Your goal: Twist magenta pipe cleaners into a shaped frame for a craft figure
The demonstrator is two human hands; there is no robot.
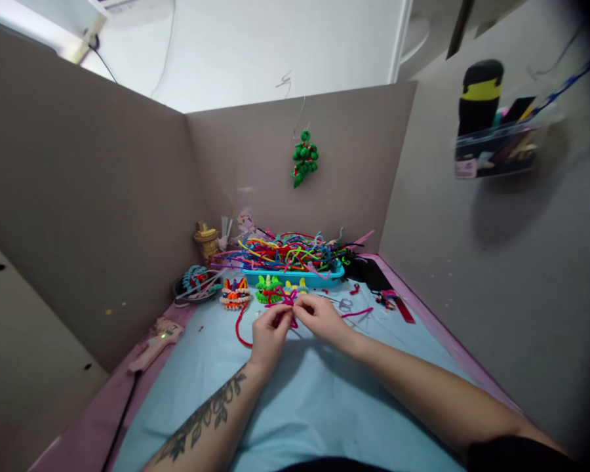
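Between my two hands is a magenta pipe cleaner (289,297), bent into a looped, star-like shape. My left hand (270,333) pinches its lower left part, with thumb and fingers pressed together. From the other side my right hand (320,316) grips it too, fingertips meeting those of the left. A red pipe cleaner (240,331) curves down beside my left hand. Just behind the hands stand small pipe-cleaner figures: an orange one (235,295), a green one (268,289) and a partly hidden yellow one (302,286). A loose magenta strand (358,313) lies right of my right hand.
A blue tray (295,278) heaped with coloured pipe cleaners stands at the back. Scissors (345,304) and a black phone-like slab (372,274) lie right. At left are a dark bowl (179,290) and a corded glue gun (157,342). Grey panels (255,157) enclose the table.
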